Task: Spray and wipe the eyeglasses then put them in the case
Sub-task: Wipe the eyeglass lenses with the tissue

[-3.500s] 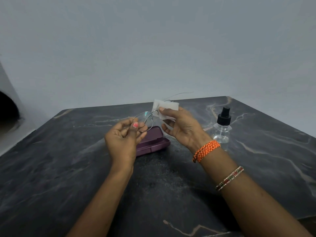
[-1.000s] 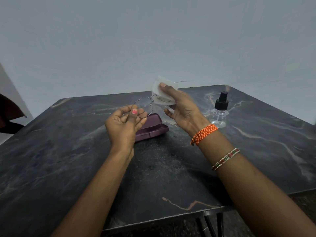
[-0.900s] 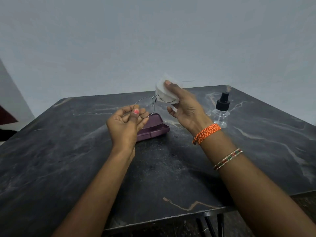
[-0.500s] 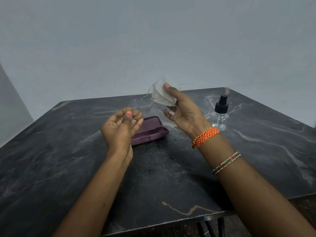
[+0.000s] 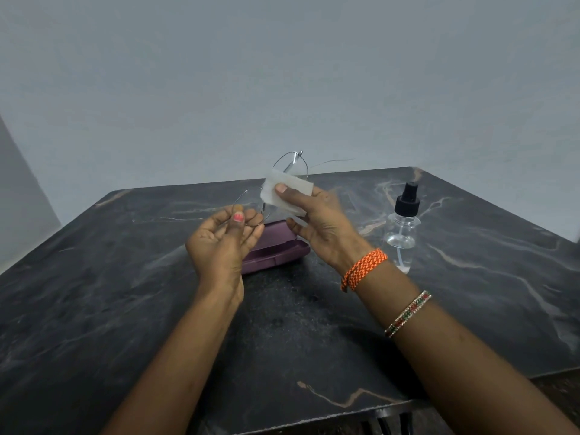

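Note:
Thin wire-rimmed eyeglasses [image 5: 290, 163] are held up above the dark marble table [image 5: 125, 293]. My left hand [image 5: 221, 246] pinches the rim of the left lens between thumb and fingers. My right hand [image 5: 320, 226] pinches a white wipe [image 5: 287, 193] against the lower part of the right lens, thumb on top. The top of that lens and one temple arm stick out above the wipe. A purple eyeglass case [image 5: 276, 251] lies closed on the table right behind and below both hands. A clear spray bottle [image 5: 403, 227] with a black pump top stands to the right.
A plain grey wall rises behind the table. The table's front edge runs across the lower part of the view, with dark chair or leg parts [image 5: 386, 423] showing below it at the bottom right.
The right lens has tilted higher, and the wipe has slid down to its lower half. My left hand keeps its pinch on the other lens. Case and bottle stay put.

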